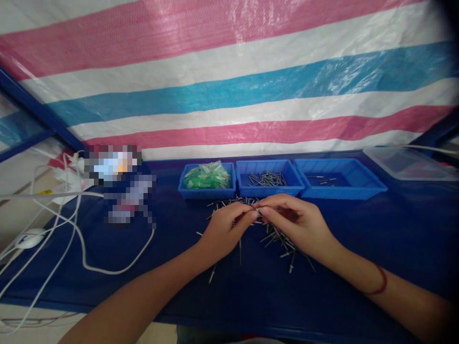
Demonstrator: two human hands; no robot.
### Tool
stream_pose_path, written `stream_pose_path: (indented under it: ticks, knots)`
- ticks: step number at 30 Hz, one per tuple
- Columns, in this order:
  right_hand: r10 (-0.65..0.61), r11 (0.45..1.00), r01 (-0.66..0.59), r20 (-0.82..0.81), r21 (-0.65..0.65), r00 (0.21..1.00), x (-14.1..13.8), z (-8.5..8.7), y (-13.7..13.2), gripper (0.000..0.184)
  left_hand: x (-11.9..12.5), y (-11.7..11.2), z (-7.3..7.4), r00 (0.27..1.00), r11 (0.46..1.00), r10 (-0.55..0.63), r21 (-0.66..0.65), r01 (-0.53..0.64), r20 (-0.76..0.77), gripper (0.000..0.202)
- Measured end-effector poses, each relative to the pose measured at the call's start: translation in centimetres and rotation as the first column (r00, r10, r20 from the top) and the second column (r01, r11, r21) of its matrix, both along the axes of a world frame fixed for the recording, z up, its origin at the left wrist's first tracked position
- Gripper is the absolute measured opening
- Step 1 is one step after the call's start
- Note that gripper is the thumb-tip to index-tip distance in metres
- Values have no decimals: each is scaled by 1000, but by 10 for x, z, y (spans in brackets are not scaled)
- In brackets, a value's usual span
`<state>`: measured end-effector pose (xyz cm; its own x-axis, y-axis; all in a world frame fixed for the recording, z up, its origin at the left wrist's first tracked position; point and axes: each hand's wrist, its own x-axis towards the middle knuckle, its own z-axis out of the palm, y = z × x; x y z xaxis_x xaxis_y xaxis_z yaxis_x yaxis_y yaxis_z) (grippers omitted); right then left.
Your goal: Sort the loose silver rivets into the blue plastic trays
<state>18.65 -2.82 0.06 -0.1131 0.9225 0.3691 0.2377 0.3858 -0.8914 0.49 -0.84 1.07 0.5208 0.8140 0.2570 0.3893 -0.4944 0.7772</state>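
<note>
Rivets (280, 236), slim and grey, lie under left hand (226, 228) and right hand (304, 223), both pinching a small silvery piece (257, 210).

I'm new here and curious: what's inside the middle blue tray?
The middle blue tray holds a heap of thin metal pieces; the top ones hide whatever lies beneath.

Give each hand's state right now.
Left hand: closed, pinching a small silvery piece, mostly hidden.
Right hand: closed, pinching at the same piece.
</note>
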Motion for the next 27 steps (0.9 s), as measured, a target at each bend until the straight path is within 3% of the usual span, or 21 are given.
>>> stream_pose_path:
  ticks: [6, 10, 16, 20, 23, 27]
  knots:
    - [-46, 994, 51, 56, -92, 997, -3, -2, -1, 18, 0, 0, -3, 964, 972, 206, -149, -182, 165, 23]
    - [34, 985, -31, 15, -170, 999, -8, 2, -4, 22, 2, -3, -4, 931, 962, 232, -207, -177, 281, 21]
    - [199, 941, -205, -49, -271, 979, -9, 5, -7, 26, 2, -6, -1, 923, 976, 197, -155, -152, 330, 18]
    - [271, 915, -270, -39, -300, 962, -9, 7, -6, 29, 1, -5, -1, 931, 993, 110, -72, -90, 347, 16]
    - [237, 930, -241, -47, -276, 970, -9, 9, -5, 28, 0, -3, 0, 940, 995, 96, -4, -100, 327, 17]
    - [79, 982, -90, -69, -168, 994, -5, 8, -2, 20, -1, -3, 1, 957, 989, 127, 42, -143, 262, 19]
